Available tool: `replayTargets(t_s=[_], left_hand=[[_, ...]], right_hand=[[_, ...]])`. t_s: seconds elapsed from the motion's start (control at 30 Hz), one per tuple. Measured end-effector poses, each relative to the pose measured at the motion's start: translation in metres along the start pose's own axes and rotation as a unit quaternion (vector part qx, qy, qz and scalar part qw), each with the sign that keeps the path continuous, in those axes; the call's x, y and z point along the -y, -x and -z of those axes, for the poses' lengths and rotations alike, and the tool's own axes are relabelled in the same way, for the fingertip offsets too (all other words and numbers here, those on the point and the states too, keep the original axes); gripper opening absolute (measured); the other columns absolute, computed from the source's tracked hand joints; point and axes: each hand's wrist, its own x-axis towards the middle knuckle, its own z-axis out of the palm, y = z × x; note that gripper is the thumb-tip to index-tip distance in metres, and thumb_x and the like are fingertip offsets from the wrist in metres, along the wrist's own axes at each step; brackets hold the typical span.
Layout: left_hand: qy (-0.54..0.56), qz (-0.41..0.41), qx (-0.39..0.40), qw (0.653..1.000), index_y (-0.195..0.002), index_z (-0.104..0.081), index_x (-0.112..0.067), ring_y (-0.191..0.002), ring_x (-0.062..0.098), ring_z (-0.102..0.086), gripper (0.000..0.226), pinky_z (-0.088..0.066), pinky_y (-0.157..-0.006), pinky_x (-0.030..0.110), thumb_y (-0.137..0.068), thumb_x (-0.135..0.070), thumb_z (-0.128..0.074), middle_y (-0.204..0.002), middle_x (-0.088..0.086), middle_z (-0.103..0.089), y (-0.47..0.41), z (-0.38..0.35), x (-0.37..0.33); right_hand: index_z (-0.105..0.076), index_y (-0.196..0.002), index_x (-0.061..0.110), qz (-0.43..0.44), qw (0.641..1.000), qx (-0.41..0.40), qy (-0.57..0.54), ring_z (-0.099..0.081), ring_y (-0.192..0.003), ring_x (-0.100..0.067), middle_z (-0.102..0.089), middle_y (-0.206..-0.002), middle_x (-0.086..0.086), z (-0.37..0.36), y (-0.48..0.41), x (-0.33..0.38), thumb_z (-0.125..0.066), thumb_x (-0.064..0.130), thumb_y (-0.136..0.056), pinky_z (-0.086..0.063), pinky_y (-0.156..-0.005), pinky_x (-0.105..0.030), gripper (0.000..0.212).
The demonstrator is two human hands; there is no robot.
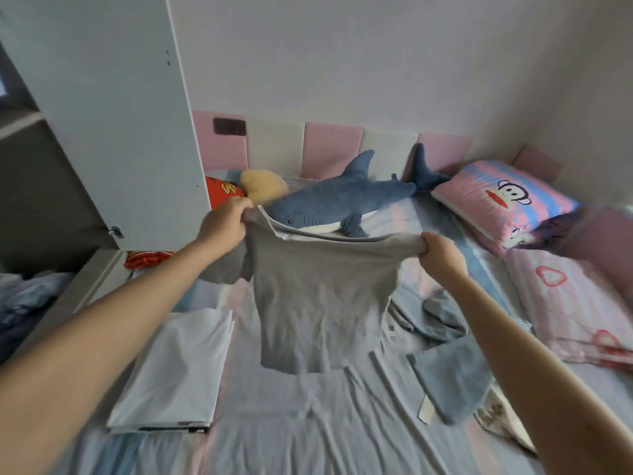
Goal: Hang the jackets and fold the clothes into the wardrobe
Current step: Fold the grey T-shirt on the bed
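Over the near bed [308, 423]: grey T-shirt [322, 296] hangs long axis down, hem just clear of it. Above, left hand [226, 222] and right hand [442, 250], well apart, each pinch a shoulder. Wardrobe door [113, 114] beyond, on left hand's side.

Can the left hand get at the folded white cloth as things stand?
Likely not yet: the left hand grips the grey shirt by one shoulder. The white cloth lies uncovered on the bed just under that arm, so nothing else blocks it.
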Motion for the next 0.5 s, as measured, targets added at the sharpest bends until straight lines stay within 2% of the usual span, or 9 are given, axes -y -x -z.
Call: replayTargets(t_s=[0.1,0.2,0.27,0.37,0.43,0.5], left_hand=[[0.027,-0.042,-0.087,0.995,-0.072,-0.051,-0.010,-0.074,0.032,-0.050,0.024,-0.037,-0.057,0.041,-0.069,0.012,-0.044,-0.077,0.002,-0.045,-0.017,-0.001,-0.006],[0.065,-0.097,-0.057,0.991,-0.063,-0.041,-0.017,-0.067,0.028,-0.045,0.019,-0.034,-0.054,0.039,-0.063,0.001,-0.038,-0.071,0.002,-0.042,-0.013,-0.022,0.004],[0.074,-0.121,-0.015,0.990,-0.060,-0.042,-0.021,-0.065,0.028,-0.047,0.023,-0.033,-0.055,0.035,-0.058,0.002,-0.037,-0.067,0.000,-0.043,0.001,-0.051,0.019],[0.098,-0.093,0.064,0.989,-0.059,-0.048,-0.020,-0.063,0.026,-0.048,0.029,-0.029,-0.055,0.030,-0.051,0.006,-0.037,-0.065,0.000,-0.044,0.050,-0.108,0.050],[0.103,-0.078,0.118,0.984,-0.057,-0.052,-0.013,-0.063,0.023,-0.047,0.025,-0.027,-0.054,0.026,-0.049,0.005,-0.035,-0.064,0.000,-0.045,0.089,-0.149,0.070],[0.112,-0.058,0.171,0.977,-0.057,-0.052,-0.015,-0.060,0.021,-0.046,0.028,-0.026,-0.055,0.023,-0.047,0.004,-0.034,-0.062,-0.002,-0.045,0.134,-0.202,0.097]], right_hand=[[-0.044,-0.071,0.010,-0.021,0.993,-0.095,-0.071,-0.049,-0.071,-0.032,-0.053,-0.073,-0.010,0.006,-0.020,0.002,-0.047,-0.004,-0.076,-0.032,-0.058,-0.033,0.015],[-0.042,-0.067,0.008,0.004,0.989,-0.116,-0.087,-0.044,-0.067,-0.029,-0.048,-0.070,-0.007,-0.010,-0.023,-0.007,-0.046,-0.009,-0.070,-0.028,-0.054,-0.034,0.018],[-0.044,-0.067,0.007,0.013,0.991,-0.096,-0.089,-0.045,-0.067,-0.027,-0.048,-0.070,-0.008,-0.040,-0.019,-0.022,-0.046,-0.012,-0.067,-0.028,-0.054,-0.034,0.019],[-0.055,-0.071,0.004,0.019,0.994,-0.044,-0.094,-0.051,-0.072,-0.029,-0.057,-0.076,-0.014,-0.110,0.010,-0.053,-0.050,-0.011,-0.066,-0.029,-0.059,-0.032,0.017],[-0.057,-0.068,0.004,0.032,0.996,0.005,-0.079,-0.053,-0.072,-0.033,-0.058,-0.072,-0.013,-0.162,0.036,-0.071,-0.048,-0.005,-0.065,-0.028,-0.061,-0.031,0.013],[-0.056,-0.066,0.007,0.032,0.996,0.066,-0.054,-0.054,-0.072,-0.034,-0.057,-0.068,-0.012,-0.229,0.066,-0.095,-0.045,0.002,-0.064,-0.029,-0.063,-0.032,0.012]])
